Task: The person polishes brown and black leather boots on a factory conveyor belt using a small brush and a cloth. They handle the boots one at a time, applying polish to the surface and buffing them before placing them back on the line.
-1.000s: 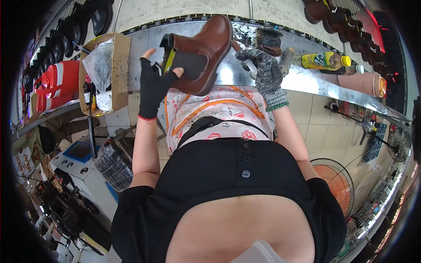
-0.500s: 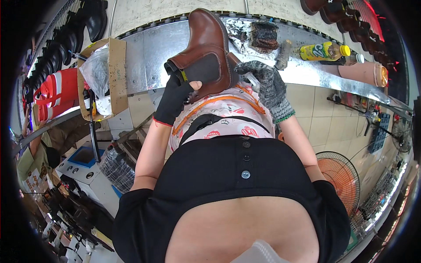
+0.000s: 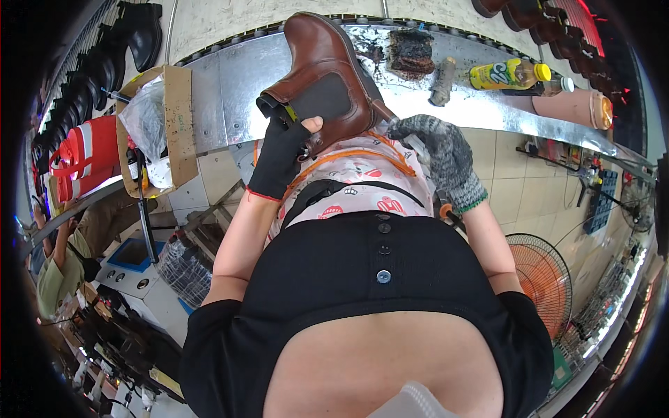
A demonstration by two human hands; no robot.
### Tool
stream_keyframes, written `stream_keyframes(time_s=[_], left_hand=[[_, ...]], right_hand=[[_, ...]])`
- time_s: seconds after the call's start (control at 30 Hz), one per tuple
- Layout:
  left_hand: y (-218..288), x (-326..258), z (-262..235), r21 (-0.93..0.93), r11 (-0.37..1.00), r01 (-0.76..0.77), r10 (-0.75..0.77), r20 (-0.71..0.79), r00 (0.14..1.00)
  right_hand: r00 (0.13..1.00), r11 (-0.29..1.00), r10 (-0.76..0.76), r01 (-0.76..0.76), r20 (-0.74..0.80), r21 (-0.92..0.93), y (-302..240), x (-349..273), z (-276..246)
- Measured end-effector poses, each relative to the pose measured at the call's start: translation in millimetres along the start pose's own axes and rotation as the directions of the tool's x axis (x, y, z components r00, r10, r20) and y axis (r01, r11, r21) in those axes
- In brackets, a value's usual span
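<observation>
A brown ankle boot (image 3: 322, 59) with a dark elastic side panel lies on its side, sole to the right, over my lap and the edge of the metal bench. My left hand (image 3: 282, 153), in a black fingerless glove, grips it by the shaft opening, thumb pressed on the upper side. Beside the heel, my right hand (image 3: 439, 150) wears a grey knitted glove with a green cuff. Its fingers are closed around a small, pale, see-through piece, largely hidden by the glove, with the fingertips close to the heel. A pink-patterned apron (image 3: 362, 171) covers my lap.
On the metal bench (image 3: 209, 90) are a dark stained block (image 3: 411, 52), a worn stick-like piece (image 3: 442, 82), a yellow drink bottle (image 3: 505, 74) and a pinkish cup (image 3: 568, 111). A cardboard box (image 3: 180, 125) stands left. An orange fan (image 3: 540, 279) is at lower right; another person (image 3: 66, 268) is at left.
The boot has shifted slightly left in view, along with the bench items. My right hand has moved a little right and down from the heel; the pale piece is now more hidden.
</observation>
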State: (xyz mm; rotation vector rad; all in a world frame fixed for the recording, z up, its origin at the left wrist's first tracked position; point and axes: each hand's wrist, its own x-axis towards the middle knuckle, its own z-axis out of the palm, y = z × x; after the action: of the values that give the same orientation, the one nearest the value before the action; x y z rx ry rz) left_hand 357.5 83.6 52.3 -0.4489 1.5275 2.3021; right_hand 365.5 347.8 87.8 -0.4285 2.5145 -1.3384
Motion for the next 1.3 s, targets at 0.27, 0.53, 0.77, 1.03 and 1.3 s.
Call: stream_keyframes(time_s=[0.27,0.53,0.77,1.03,1.3], left_hand=[[21,1,19,-0.246,0.957,0.154,-0.151,0.032,0.988],[26,9,17,-0.368,0.915,0.165,-0.154,0.058,0.986],[32,8,19,-0.460,0.879,0.128,-0.119,0.050,0.992],[45,6,14,-0.252,0.960,0.119,-0.120,0.009,0.993],[92,72,5,0.182,0.979,-0.087,0.063,0.134,0.989]], right_hand=[[0.983,0.985,-0.165,0.161,-0.075,-0.056,-8,-19,-9],[0.962,0.971,-0.219,0.198,-0.163,-0.137,-14,-24,-4],[0.975,0.966,-0.106,0.147,-0.196,0.213,-7,-27,-6],[0.893,0.605,0.356,0.005,-0.277,0.796,34,2,0],[0.836,0.949,0.313,-0.298,-0.452,0.106,94,-1,69]])
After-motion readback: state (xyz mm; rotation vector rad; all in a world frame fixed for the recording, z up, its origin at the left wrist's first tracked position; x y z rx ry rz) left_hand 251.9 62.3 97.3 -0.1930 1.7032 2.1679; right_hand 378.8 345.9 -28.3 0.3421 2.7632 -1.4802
